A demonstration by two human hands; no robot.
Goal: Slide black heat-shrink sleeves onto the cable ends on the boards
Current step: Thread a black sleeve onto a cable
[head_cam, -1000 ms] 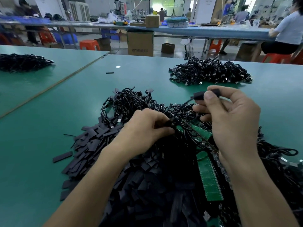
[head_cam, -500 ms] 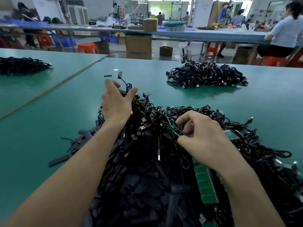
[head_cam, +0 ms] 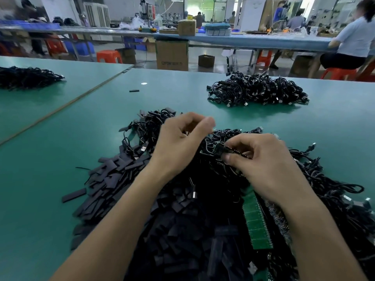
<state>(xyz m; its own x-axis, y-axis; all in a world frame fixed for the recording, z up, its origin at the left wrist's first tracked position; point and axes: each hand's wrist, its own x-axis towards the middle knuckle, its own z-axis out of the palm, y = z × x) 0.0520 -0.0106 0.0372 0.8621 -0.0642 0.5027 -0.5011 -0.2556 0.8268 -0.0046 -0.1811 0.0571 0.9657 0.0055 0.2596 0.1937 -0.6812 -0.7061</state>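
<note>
In the head view, your right hand (head_cam: 263, 159) is curled over the far end of the green board strip (head_cam: 256, 224). Its fingers (head_cam: 230, 158) are clamped on the dark, pin-lined end, where thin black cables (head_cam: 209, 144) come off it. Pinching there probably keeps one cable end steady and raised out of the tangle, so a sleeve has something firm to slide onto.

Your left hand (head_cam: 180, 142) hovers just beside it, a little farther out, with the fingers (head_cam: 206, 121) curled in and the thumb meeting the forefinger. That part is blurred, so I cannot tell whether you have a sleeve pinched there or nothing at all.

The loose black sleeves (head_cam: 117, 175) lie heaped on the bench (head_cam: 40, 159) under and to the left of your left forearm. That suits the job, since the feeding hand has a short reach. The rest of the strip runs back under your right wrist and rests on the pile.

One stray sleeve (head_cam: 134, 90) lies well apart, farther up the bench. A separate heap of cables (head_cam: 257, 92) sits beyond your hands, possibly finished work.
</note>
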